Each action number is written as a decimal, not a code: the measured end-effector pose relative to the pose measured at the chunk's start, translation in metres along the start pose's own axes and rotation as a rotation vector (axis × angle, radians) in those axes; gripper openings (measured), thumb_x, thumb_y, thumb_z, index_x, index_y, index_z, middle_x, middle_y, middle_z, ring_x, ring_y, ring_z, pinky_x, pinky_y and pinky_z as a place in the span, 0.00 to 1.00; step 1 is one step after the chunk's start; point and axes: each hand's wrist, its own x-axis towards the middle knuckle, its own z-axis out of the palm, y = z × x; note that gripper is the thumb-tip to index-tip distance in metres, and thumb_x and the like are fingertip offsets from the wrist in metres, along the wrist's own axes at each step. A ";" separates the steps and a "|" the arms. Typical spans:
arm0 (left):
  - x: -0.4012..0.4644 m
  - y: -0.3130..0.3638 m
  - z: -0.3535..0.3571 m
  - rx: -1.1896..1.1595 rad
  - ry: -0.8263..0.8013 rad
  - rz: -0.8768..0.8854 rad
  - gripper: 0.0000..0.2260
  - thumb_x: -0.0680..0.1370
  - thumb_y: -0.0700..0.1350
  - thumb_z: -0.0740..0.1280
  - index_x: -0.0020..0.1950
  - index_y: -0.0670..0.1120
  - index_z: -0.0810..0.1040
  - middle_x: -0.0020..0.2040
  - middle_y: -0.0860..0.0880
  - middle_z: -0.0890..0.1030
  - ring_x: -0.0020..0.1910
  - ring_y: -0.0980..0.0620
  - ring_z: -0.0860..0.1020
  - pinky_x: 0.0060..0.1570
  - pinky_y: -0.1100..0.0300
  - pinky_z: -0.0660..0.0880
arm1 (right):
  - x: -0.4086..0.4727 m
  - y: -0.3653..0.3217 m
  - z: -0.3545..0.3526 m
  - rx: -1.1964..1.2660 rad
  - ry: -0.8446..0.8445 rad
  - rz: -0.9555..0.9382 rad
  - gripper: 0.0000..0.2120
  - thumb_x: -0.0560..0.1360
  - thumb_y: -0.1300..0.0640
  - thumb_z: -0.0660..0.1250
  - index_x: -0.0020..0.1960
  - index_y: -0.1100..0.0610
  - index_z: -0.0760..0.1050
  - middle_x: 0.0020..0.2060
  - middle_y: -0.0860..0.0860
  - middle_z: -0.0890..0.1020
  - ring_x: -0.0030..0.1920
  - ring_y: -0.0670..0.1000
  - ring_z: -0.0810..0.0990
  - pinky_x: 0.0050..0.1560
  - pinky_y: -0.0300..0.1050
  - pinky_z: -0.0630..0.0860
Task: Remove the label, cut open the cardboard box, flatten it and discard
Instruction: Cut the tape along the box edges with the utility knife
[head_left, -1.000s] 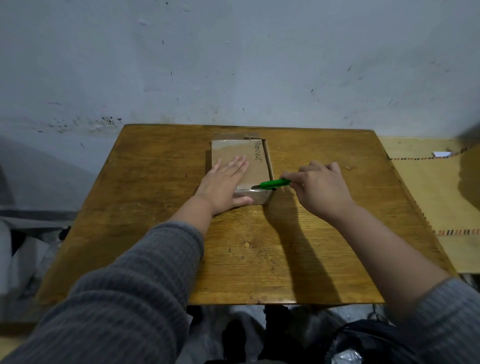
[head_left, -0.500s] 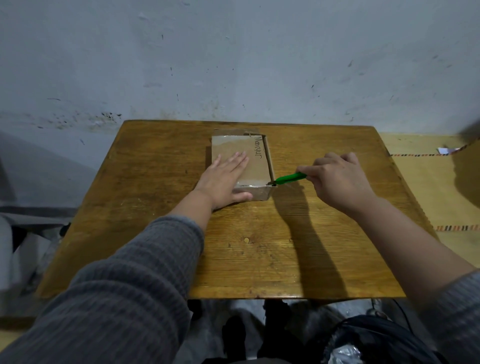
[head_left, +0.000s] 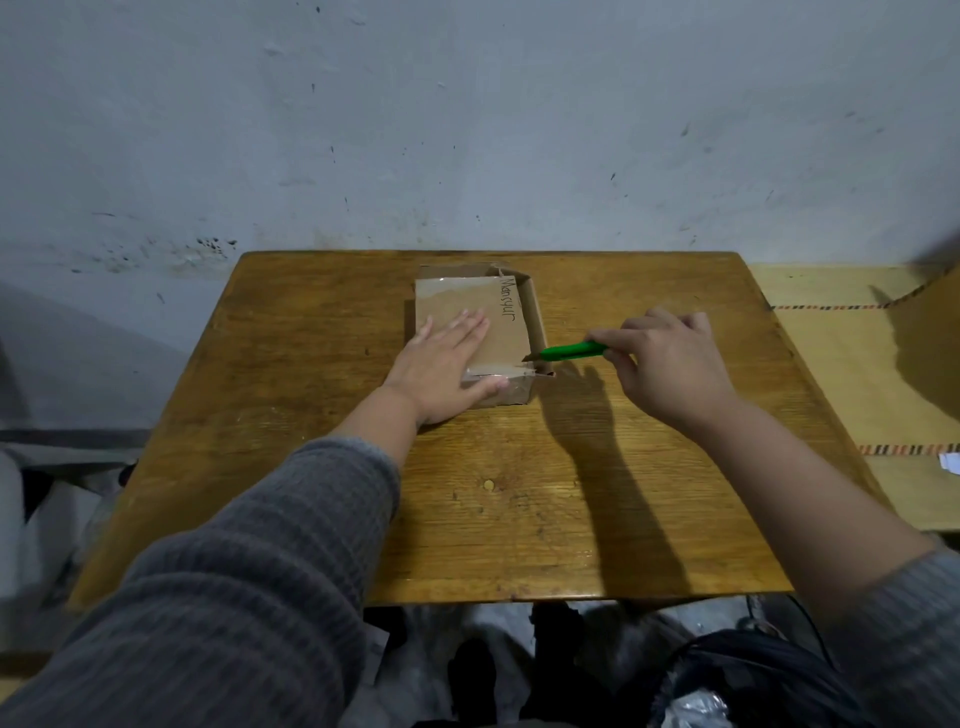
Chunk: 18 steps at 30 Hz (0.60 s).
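Note:
A small brown cardboard box (head_left: 498, 322) with handwriting along its top lies on the wooden table (head_left: 311, 415), near the far middle. My left hand (head_left: 441, 369) lies flat on the box's top, fingers spread, pressing it down. My right hand (head_left: 670, 364) grips a green utility knife (head_left: 571, 351); the blade tip touches the box's right edge near the front corner. Clear tape covers the box's near end. The right side flap stands slightly away from the top.
A grey stained wall rises behind the table. A woven yellow mat (head_left: 852, 395) covers the floor to the right, with a large cardboard shape (head_left: 930, 343) at the far right edge. A dark bag (head_left: 753, 680) sits below the table's front edge.
My right hand has drawn the knife rightward off the box's near end to its right edge. The right side of the box now gapes a little. My left hand has stayed put.

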 end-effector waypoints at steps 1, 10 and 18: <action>0.000 0.000 0.001 0.011 -0.001 -0.001 0.38 0.76 0.69 0.47 0.78 0.48 0.44 0.79 0.51 0.46 0.77 0.54 0.45 0.75 0.48 0.43 | 0.001 -0.004 0.002 0.000 -0.009 -0.018 0.15 0.79 0.52 0.57 0.64 0.43 0.73 0.46 0.46 0.81 0.50 0.51 0.73 0.50 0.51 0.64; 0.000 0.000 0.005 0.054 0.005 -0.011 0.38 0.76 0.69 0.47 0.78 0.47 0.44 0.79 0.50 0.46 0.77 0.54 0.44 0.75 0.48 0.42 | 0.011 -0.020 0.004 -0.029 -0.087 -0.082 0.15 0.80 0.52 0.54 0.64 0.42 0.71 0.46 0.46 0.81 0.51 0.52 0.73 0.47 0.49 0.59; 0.001 -0.001 0.004 0.059 0.000 0.000 0.39 0.75 0.69 0.46 0.78 0.47 0.43 0.79 0.50 0.45 0.77 0.53 0.44 0.75 0.48 0.43 | 0.012 -0.001 -0.007 -0.095 -0.114 -0.065 0.16 0.80 0.53 0.55 0.64 0.42 0.72 0.45 0.46 0.80 0.49 0.51 0.73 0.50 0.50 0.63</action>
